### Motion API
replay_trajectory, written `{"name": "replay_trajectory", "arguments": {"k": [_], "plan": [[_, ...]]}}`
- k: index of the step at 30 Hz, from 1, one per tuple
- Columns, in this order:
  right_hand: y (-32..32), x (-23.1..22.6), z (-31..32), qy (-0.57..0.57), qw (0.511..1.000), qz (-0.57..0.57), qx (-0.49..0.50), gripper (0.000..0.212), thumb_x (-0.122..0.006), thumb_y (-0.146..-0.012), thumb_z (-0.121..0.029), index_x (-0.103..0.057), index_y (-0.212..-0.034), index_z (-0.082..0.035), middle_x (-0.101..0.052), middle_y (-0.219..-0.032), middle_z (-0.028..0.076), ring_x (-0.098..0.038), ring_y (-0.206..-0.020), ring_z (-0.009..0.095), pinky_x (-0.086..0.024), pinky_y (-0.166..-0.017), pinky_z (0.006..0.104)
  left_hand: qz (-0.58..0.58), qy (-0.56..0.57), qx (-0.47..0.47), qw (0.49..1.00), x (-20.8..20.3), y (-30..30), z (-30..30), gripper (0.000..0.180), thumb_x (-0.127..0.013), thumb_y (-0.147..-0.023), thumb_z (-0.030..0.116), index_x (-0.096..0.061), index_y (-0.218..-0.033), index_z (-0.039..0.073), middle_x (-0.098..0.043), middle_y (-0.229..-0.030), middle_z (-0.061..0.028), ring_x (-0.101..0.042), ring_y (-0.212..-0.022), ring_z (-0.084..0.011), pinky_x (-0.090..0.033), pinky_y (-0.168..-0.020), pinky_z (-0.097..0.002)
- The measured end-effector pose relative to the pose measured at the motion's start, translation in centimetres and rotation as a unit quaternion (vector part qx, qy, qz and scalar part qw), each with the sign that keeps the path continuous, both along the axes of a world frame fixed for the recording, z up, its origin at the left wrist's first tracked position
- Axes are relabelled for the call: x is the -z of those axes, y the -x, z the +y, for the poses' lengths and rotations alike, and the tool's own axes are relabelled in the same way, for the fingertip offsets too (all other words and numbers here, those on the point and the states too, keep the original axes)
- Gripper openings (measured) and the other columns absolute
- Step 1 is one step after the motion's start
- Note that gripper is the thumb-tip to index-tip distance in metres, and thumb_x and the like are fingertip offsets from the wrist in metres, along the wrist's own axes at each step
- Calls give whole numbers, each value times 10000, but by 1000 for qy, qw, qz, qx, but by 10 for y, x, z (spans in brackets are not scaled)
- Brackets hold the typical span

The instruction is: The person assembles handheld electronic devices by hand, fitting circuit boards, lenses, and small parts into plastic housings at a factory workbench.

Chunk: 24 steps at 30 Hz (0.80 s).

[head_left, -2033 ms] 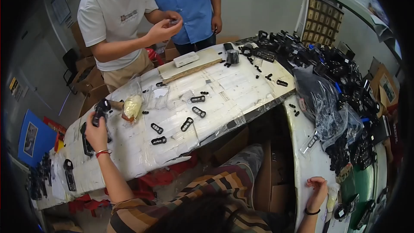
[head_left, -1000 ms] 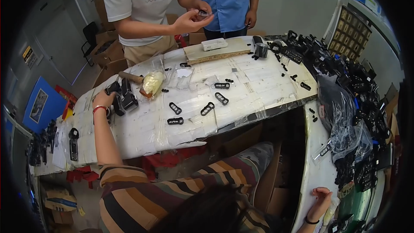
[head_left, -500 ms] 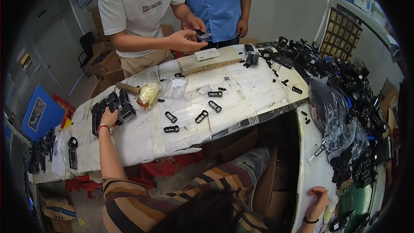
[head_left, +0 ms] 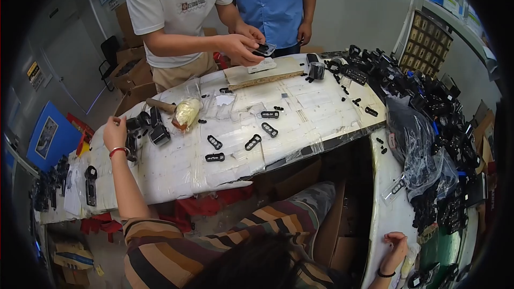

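Note:
My left hand (head_left: 114,131), a red band on its wrist, reaches to the far left of the white-covered table (head_left: 176,168). Its curled fingers lie against a cluster of black plastic parts (head_left: 145,127); whether they grip one is hidden. My right hand (head_left: 397,244), with a dark wristband, rests low on the edge of the white side table (head_left: 388,211), fingers loosely bent with nothing in them. Several flat black links (head_left: 252,141) lie in the middle of the table, apart from both hands.
A person in a white shirt holds a small black part (head_left: 262,49) over a wooden board (head_left: 267,71); a person in blue stands behind. A filled clear bag (head_left: 187,112) and a hammer (head_left: 159,106) lie nearby. Black parts and plastic bags (head_left: 423,134) heap at right.
My left hand has stayed at the black cluster while my head shifted. The person in white has brought both hands down over the wooden board.

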State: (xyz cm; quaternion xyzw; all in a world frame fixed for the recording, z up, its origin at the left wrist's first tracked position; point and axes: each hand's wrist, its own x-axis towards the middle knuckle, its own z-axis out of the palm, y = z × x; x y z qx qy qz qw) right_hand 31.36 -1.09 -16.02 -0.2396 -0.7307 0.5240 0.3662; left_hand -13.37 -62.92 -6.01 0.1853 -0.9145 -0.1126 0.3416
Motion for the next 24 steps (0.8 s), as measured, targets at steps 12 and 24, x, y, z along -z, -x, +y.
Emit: {"name": "replay_trajectory", "arguments": {"k": [12,24], "plan": [[-2,0,0,17,1000,-11,11,492,-300,-1019,-326,-564,-823,40,-582,-809,115,-536,-722,168,-423,-710,275,-54,58,-24,997,-55,8,16,326,-721,-723,392,-716,-800,75,-684,-832,-153,-659,-820,-336,-523,-731,-409],[0,2,0,-9,1000,-21,20,508,-298,-1018,-367,-570,-829,19,-592,-760,95,-545,-714,157,-417,-704,275,-85,106,-19,991,-65,38,19,262,-711,-736,302,-716,-854,68,-686,-890,-169,-659,-876,-333,-529,-772,-416]]}}
